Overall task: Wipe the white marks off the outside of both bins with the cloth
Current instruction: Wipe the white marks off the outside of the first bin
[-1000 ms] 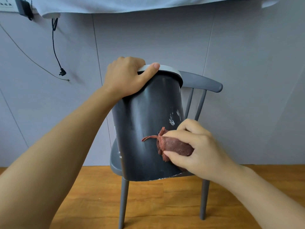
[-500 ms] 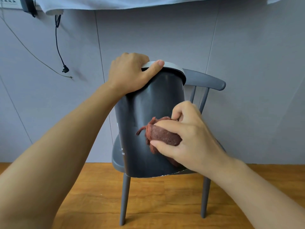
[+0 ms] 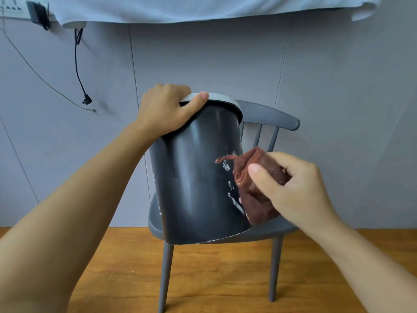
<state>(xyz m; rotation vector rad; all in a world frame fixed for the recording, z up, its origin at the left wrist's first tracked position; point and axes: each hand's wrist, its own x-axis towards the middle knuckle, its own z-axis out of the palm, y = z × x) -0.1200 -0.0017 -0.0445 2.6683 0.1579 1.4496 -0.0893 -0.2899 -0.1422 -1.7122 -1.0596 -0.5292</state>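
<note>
The left hand (image 3: pixel 168 109) is curled over the pale grey rim of the dark grey cylindrical plastic bin (image 3: pixel 198 177) at about 11 o'clock of the bin, thumb lying along the rim's near edge and fingers wrapped over its far side. The right hand (image 3: pixel 293 188) bunches a reddish-brown knitted cloth (image 3: pixel 252 184) between thumb and curled fingers at 3 o'clock of the bin, with the cloth's lower part against the bin's right flank and a loose thread trailing toward 9 o'clock across the dark wall. Just left of the cloth, a broken run of white marks (image 3: pixel 230 188) goes down the bin's right side, and a thin white line edges its bottom. The bin leans tilted on the seat of a grey spindle-back chair (image 3: pixel 282 123), which stands on a wooden floor (image 3: pixel 225 279) against a pale grey wall (image 3: pixel 338 86). At 10 o'clock a black cable (image 3: pixel 77 71) hangs on the wall, below a white fabric (image 3: pixel 180 7) across the top edge.
</note>
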